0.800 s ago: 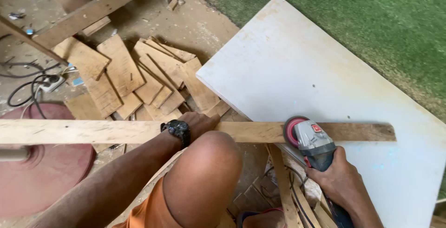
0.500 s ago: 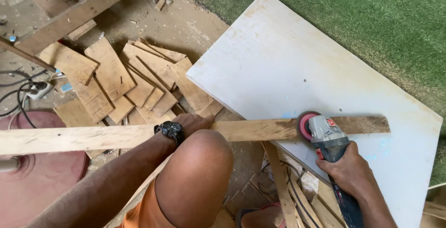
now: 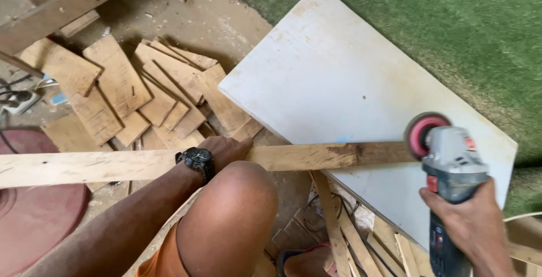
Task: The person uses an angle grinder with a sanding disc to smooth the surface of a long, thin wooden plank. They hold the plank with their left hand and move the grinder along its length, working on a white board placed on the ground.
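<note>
White board (image 3: 339,79) flat on the ground, corner toward a heap of wood scraps (image 3: 141,96). Long plank (image 3: 141,164) laid across its near edge, far end dark and unsanded. Left hand (image 3: 226,148) pressed flat on the plank, knee beside it. Right hand (image 3: 468,223) wrapped around a grinder (image 3: 446,153), disc at the plank's end. Risk: plank shifting, disc catching. No containers in sight.
</note>
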